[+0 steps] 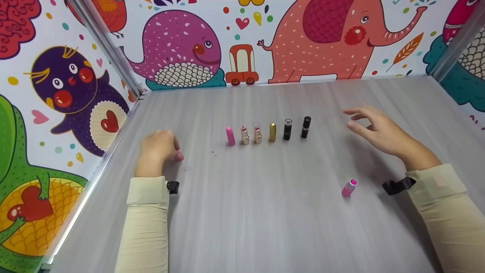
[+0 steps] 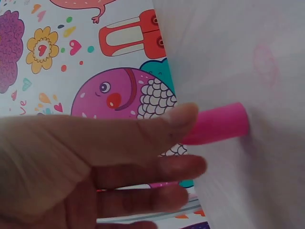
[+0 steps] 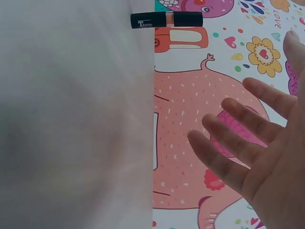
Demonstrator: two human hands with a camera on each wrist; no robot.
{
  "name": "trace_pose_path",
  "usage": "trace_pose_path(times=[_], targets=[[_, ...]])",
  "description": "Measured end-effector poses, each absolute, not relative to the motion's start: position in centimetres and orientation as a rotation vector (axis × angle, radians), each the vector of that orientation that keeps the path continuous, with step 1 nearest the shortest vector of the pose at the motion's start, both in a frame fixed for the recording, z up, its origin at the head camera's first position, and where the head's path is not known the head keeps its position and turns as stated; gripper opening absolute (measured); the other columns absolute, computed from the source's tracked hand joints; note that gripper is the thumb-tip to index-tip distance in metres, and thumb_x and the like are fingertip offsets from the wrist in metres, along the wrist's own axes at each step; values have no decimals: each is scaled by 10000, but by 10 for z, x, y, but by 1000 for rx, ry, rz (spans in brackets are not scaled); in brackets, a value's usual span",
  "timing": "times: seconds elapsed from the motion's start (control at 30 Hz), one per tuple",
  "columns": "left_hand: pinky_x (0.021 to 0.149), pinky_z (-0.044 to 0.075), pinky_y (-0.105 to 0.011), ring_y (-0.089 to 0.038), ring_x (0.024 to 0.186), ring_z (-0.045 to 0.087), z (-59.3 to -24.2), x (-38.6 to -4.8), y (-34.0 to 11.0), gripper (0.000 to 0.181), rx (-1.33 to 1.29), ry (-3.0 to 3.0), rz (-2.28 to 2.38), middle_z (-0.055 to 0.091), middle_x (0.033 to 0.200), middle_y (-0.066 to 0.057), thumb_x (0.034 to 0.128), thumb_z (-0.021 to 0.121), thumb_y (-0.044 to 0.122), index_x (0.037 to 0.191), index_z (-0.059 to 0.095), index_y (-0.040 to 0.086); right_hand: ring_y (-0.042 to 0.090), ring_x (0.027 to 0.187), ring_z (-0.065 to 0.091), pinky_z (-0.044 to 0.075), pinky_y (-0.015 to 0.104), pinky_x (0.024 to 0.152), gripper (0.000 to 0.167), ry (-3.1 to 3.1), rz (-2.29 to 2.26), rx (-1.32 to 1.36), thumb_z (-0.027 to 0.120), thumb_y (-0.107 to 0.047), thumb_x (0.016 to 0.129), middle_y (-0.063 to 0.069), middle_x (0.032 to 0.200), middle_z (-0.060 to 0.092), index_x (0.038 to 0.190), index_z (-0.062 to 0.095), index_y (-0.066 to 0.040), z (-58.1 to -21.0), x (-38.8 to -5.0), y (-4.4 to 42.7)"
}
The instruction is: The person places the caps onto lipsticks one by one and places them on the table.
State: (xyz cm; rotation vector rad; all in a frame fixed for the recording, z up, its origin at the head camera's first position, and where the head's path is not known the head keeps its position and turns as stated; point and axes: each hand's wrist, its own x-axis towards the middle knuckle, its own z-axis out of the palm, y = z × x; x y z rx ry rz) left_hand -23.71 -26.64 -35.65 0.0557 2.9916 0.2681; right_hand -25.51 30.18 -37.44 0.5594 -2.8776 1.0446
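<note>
My left hand is at the left of the table, pinching a pink lipstick cap between thumb and fingers. The cap's far end touches or nearly touches the tabletop. My right hand hovers over the right side with its fingers spread and relaxed, as the right wrist view also shows, and holds nothing. Below it and to its left, a pink lipstick tube with a pale collar and no cap stands on the table.
Several lipsticks stand in a row mid-table: a pink one, two with clear caps and gold bases, a gold one and two black ones. Small dark specks lie before the row. Cartoon-printed walls border the grey table.
</note>
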Motion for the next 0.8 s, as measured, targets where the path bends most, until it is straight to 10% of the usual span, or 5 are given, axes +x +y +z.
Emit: trace_pose_path(times=[0.2, 0.6, 0.8], targets=[[840, 582, -608, -419, 923, 716, -363, -242, -268, 213, 104, 3033, 206, 772, 1055, -237, 801, 920, 147, 927, 815, 11, 298, 1314, 526, 463, 199, 920, 509, -2888, 944, 648, 655, -342, 1066, 103, 1506, 534, 1538, 543, -191, -369, -231, 309], [796, 574, -634, -463, 909, 700, -367, -245, -265, 213, 78, 3079, 187, 751, 1023, -270, 762, 931, 131, 843, 784, 0, 180, 1172, 612, 608, 402, 890, 829, -2961, 855, 1143, 971, -407, 771, 8, 1396, 639, 1477, 602, -176, -369, -202, 312], [776, 581, -614, -413, 840, 689, -368, -246, -265, 198, 107, 3082, 193, 755, 997, -255, 760, 932, 112, 810, 776, 1, 135, 1055, 652, 601, 356, 848, 661, -3163, 982, 1260, 961, -367, 795, -18, 1271, 707, 1363, 694, -160, -384, -194, 310]])
